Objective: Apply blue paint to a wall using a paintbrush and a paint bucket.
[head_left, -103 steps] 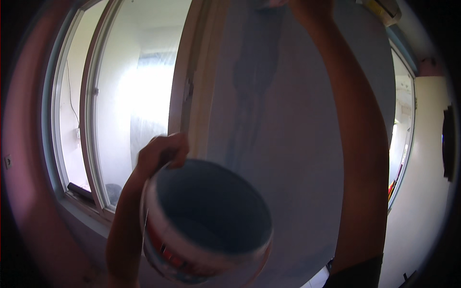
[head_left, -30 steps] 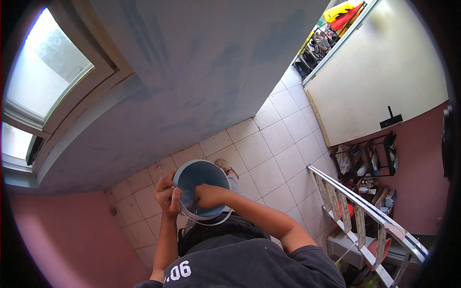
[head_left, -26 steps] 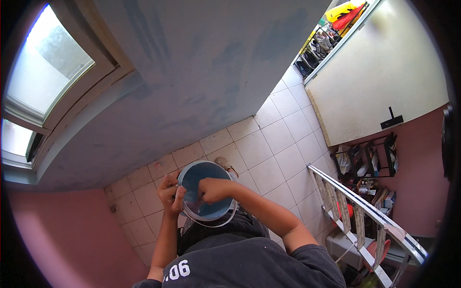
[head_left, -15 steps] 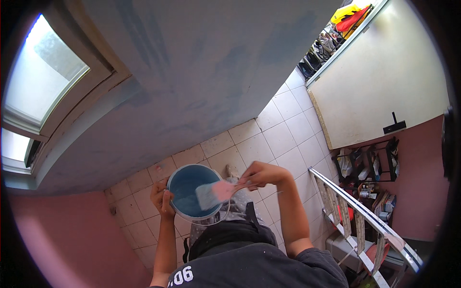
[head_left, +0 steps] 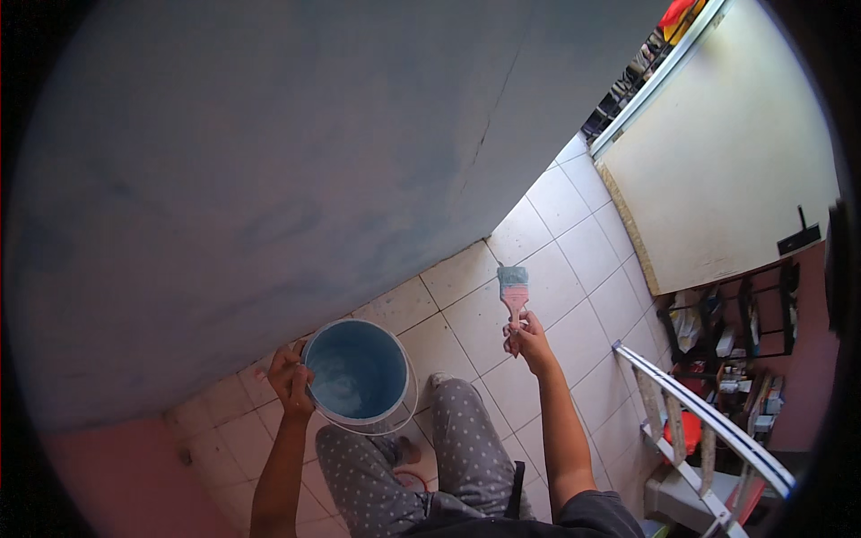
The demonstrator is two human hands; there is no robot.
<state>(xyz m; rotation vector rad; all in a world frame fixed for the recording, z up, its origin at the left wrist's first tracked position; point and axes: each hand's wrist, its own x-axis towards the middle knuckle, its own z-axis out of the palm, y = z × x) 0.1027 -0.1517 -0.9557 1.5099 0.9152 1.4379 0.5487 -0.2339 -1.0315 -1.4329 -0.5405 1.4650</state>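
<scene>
My left hand (head_left: pixel 291 380) grips the left rim of a round bucket (head_left: pixel 405 368) with blue-grey paint (head_left: pixel 350 381) low inside it. Its thin wire handle hangs down on the right side. In my right hand (head_left: pixel 527 340) is a wide paintbrush (head_left: pixel 514 287) with a pinkish handle, held bristles up and away from me. Blue-grey paint coats the bristles. The brush is well clear of the bucket, to its right and farther off. In front of me rises a wall (head_left: pixel 359 134) with patchy blue-grey smears and a thin crack.
A metal ladder (head_left: pixel 704 421) leans at the right. Behind it are a black rack (head_left: pixel 749 314) and cluttered shelves. A cream door (head_left: pixel 717 152) stands at the upper right, with shoes on a rack beyond it. White tiles (head_left: pixel 574 269) cover the floor.
The paintbrush has come out of the bucket and moved right and forward, turning bristles up. My view has shifted, so the window at the left is gone and my legs show more.
</scene>
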